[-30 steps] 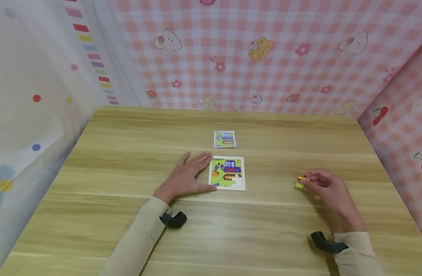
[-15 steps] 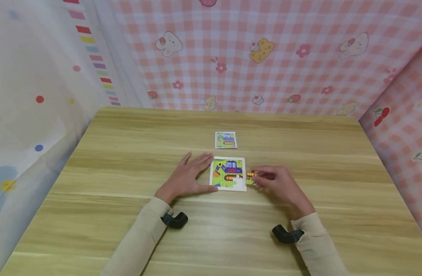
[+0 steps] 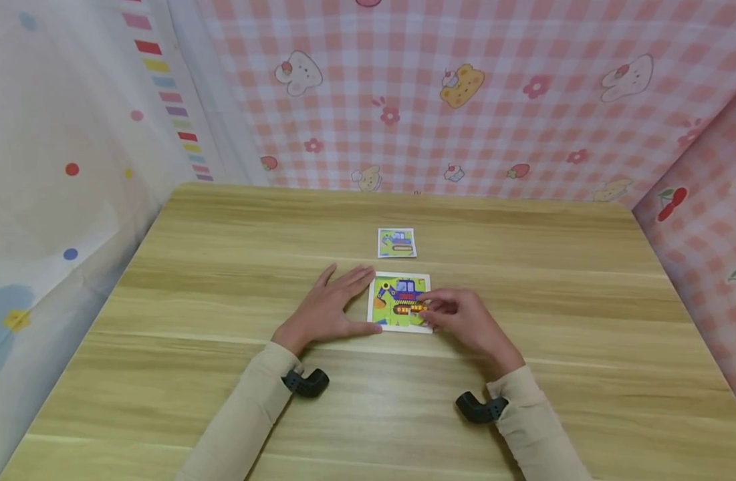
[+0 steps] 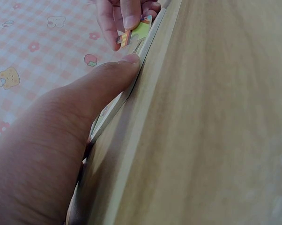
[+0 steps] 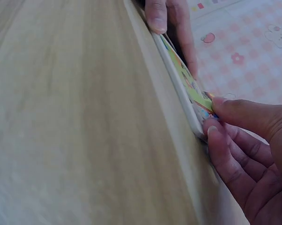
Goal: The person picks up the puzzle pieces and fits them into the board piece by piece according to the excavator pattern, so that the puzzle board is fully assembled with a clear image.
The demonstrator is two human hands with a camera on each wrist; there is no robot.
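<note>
A square jigsaw puzzle board [image 3: 372,302] with a white rim lies on the table, its picture showing a blue excavator on green. My left hand [image 3: 325,310] rests along the board's left side, fingertips at the far corner and thumb at the near one. Over the lower right of the board, my right hand [image 3: 466,322] pinches a puzzle piece [image 4: 141,30] between thumb and fingers. Green with an orange-and-yellow band, the piece looks tilted above the board in the left wrist view. Fingertips partly cover it in the head view.
Beyond the board lies a small square card [image 3: 397,243] with the same excavator picture. The wooden table [image 3: 271,234] ends at a pink checked cloth [image 3: 488,133] behind and on the right, and a white dotted cloth [image 3: 97,220] on the left.
My right hand has moved left from the table's right part, carrying the puzzle piece over the board's lower right corner. The left hand has stayed at the board's left side.
</note>
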